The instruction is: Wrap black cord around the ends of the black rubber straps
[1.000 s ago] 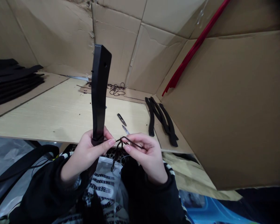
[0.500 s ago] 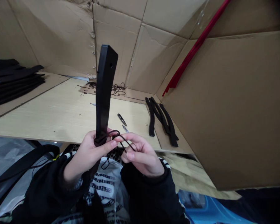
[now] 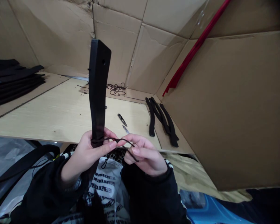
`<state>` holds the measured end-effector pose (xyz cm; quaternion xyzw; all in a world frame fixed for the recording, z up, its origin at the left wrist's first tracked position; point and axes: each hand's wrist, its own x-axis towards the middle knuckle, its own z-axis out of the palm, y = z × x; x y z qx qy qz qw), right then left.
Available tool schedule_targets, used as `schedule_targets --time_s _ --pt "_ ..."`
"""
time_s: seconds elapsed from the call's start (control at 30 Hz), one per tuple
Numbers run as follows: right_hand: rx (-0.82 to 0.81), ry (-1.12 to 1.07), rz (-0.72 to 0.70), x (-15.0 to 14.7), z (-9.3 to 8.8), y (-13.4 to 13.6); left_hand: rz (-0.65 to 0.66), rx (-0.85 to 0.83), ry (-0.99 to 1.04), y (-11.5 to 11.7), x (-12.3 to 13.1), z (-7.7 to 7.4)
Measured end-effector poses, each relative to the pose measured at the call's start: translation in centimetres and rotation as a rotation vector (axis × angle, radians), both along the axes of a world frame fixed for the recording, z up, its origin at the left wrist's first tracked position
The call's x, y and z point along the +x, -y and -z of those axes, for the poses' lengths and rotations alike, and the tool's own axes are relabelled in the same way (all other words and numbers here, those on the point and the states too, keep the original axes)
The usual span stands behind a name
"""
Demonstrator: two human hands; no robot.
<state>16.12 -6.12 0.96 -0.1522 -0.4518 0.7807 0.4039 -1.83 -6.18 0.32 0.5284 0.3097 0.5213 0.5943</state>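
Note:
A long black, slightly curved strip (image 3: 98,90) with a hole near its top stands almost upright in my left hand (image 3: 90,152). My left fingers wrap round its lower part, and the thumb and a fingertip pinch a thin dark cord (image 3: 128,142). This cord passes round the strip and shows a small knot or crossing at my left fingertips. My right hand (image 3: 148,154), closed, grips the cord's looped end just to the right. The strip's lower end is hidden behind my left hand and sleeve.
Thread snips (image 3: 122,119) lie on the pale tabletop (image 3: 67,109), with a pointed blade (image 3: 125,129) nearer me. Several black strips (image 3: 163,118) rest at right; a stack of them (image 3: 11,81) is at left. Tangled cord (image 3: 116,89) lies by the cardboard wall (image 3: 161,46).
The strip has shifted left and slightly up with my left hand. My right hand has moved a little right, and the cord between the hands is drawn straighter, its crossing smaller.

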Motion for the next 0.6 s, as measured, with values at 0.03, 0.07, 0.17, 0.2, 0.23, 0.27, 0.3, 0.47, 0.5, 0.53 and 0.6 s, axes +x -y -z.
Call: schedule_targets --time_s 0.03,0.07,0.17,0.2,0.23,0.27,0.3,0.47,0.5,0.53,0.6 --pt "0.011 0.035 0.075 -0.1 -0.1 0.1 0.005 0.010 -0.015 0.0 0.0 0.0" --pt "0.023 0.063 0.149 -0.2 -0.1 0.2 0.012 0.017 -0.031 0.0 -0.1 0.0" --pt "0.095 0.086 0.305 -0.2 -0.2 0.5 0.025 0.031 -0.071 -0.2 -0.2 0.1" --pt "0.147 0.080 0.313 -0.1 -0.3 0.6 0.019 0.033 -0.085 -0.2 -0.2 0.1" --pt "0.214 0.076 0.302 0.0 -0.4 0.7 0.009 0.035 -0.098 -0.3 -0.3 0.1" --pt "0.295 0.082 0.273 0.1 -0.5 0.9 -0.002 0.038 -0.108 -0.3 -0.3 0.1" --pt "0.390 0.098 0.229 0.3 -0.7 1.0 -0.011 0.038 -0.116 -0.3 -0.3 0.1" --pt "0.937 0.408 0.238 1.3 -2.2 1.6 -0.033 0.027 -0.113 -0.1 -0.2 -0.1" --pt "1.008 0.459 0.279 1.5 -2.5 1.7 -0.037 0.022 -0.106 -0.1 -0.2 -0.1" --pt "1.057 0.491 0.308 1.7 -2.7 1.7 -0.038 0.018 -0.097 0.0 -0.2 -0.1" --pt "1.098 0.501 0.311 1.9 -2.9 1.8 -0.035 0.017 -0.088 0.1 -0.2 -0.1"
